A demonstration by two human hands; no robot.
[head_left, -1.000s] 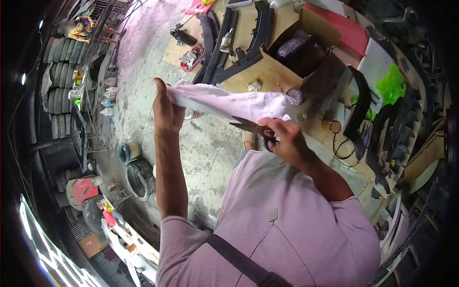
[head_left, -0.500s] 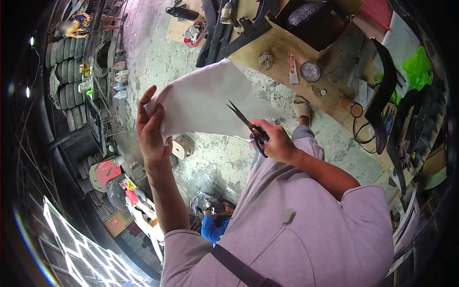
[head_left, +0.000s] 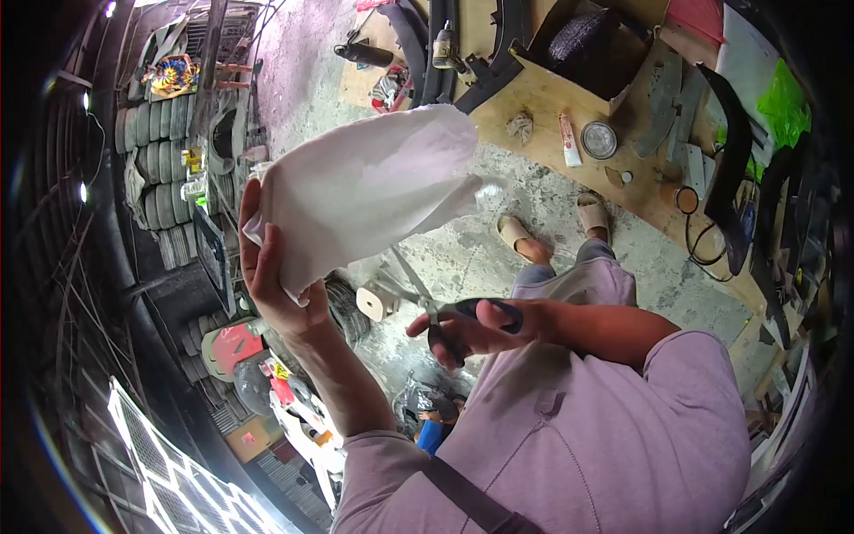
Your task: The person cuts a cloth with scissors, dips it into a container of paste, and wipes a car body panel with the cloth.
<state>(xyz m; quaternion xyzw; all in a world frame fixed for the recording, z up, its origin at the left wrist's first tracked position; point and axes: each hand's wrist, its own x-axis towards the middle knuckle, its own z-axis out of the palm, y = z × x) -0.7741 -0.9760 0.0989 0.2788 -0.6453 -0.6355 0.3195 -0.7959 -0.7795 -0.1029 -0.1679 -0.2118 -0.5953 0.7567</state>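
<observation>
The white cloth (head_left: 365, 191) hangs spread out from my left hand (head_left: 280, 280), whose fingers and thumb grip its left end. Below the cloth, my right hand (head_left: 480, 331) has its fingers through the handles of the scissors (head_left: 427, 304). The scissor blades look blurred and point up and left, toward the cloth's lower edge. Whether they touch the cloth I cannot tell.
At the upper right a wooden table (head_left: 534, 98) bears an open cardboard box (head_left: 614, 93), a round tin (head_left: 599, 140), a tube (head_left: 568, 141) and black curved parts. A white stool (head_left: 377, 303) stands on the floor. Another person (head_left: 430, 433) is low behind my arms.
My right hand has turned and moved down and left, with the scissors swinging away from the cloth's right end. The cloth remains in my left hand, which has lowered slightly. The view has shifted.
</observation>
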